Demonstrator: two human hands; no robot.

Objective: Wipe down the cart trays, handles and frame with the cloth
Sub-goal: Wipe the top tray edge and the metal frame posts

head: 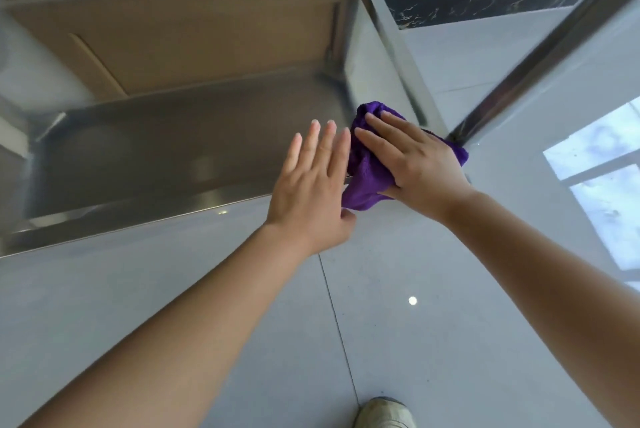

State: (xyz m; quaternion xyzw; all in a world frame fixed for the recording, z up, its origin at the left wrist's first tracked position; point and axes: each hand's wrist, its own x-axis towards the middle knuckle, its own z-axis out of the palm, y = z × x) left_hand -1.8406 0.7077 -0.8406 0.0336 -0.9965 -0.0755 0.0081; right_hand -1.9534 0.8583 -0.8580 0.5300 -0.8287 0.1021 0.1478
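Right hand [414, 164] fingers [374, 143] seemingly press cloth [363, 178] onto tray [173, 150].

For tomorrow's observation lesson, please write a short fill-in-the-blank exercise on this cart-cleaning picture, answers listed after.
1. The cloth is ____ in colour.
2. The ____ hand presses the cloth against the steel tray's corner.
3. The left hand has its fingers ____, holding nothing.
4. A ____ shows at the bottom edge, on the tiled floor.

Answers: purple; right; straight; shoe
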